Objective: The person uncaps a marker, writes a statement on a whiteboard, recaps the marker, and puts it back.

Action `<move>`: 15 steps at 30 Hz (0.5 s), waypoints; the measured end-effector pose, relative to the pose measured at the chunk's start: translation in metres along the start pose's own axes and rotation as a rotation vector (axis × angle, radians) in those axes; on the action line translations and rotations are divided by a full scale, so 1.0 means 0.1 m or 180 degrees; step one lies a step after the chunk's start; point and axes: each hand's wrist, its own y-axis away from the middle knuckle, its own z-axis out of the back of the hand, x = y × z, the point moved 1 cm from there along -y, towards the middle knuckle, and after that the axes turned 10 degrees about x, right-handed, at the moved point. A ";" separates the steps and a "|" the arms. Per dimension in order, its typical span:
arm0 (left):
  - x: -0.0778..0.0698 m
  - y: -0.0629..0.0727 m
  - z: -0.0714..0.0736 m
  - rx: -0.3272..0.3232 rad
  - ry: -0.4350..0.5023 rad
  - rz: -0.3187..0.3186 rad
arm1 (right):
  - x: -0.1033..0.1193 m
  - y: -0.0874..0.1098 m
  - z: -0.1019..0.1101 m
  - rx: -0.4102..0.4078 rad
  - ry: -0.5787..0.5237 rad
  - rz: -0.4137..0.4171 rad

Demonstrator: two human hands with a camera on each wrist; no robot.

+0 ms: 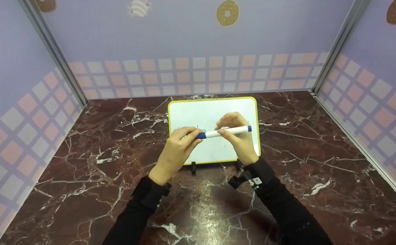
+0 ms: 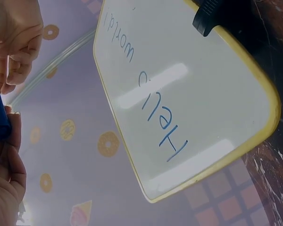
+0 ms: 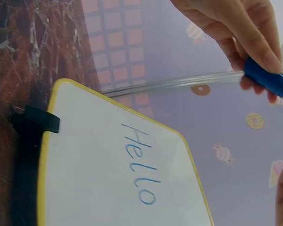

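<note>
A white marker with a blue cap and blue end, a whiteboard marker (image 1: 231, 131), is held between both hands in front of the board. My left hand (image 1: 177, 146) pinches its blue cap (image 3: 268, 77) between thumb and fingers. My right hand (image 1: 240, 141) grips the white barrel, thumb on the near side. Behind them stands a small whiteboard (image 1: 198, 112) with a yellow frame. "Hello" shows in blue writing (image 3: 141, 165) in the right wrist view, and "world!" follows it in the left wrist view. In the head view the hands partly cover the writing.
Black stand feet (image 1: 193, 168) hold the board's lower edge on the dark red marble-patterned table (image 1: 116, 190). Lilac panels (image 1: 184, 34) with checks and doughnut pictures enclose the back and both sides, joined by metal corner strips (image 1: 337, 44).
</note>
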 end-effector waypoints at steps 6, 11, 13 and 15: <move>0.05 -0.01 0.04 -0.0094 -0.0132 0.0044 | 0.15 -0.05 0.17 -0.0100 0.1000 0.0561; 0.08 -0.02 0.03 -0.0126 -0.0290 0.0060 | 0.26 -0.07 0.18 0.0095 0.2758 0.1218; 0.08 -0.01 0.03 -0.0141 -0.0361 0.0061 | 0.27 -0.06 0.14 0.0225 0.3234 0.1379; 0.09 -0.01 0.03 -0.0155 -0.0440 0.0052 | 0.27 -0.06 0.09 0.0355 0.3581 0.1508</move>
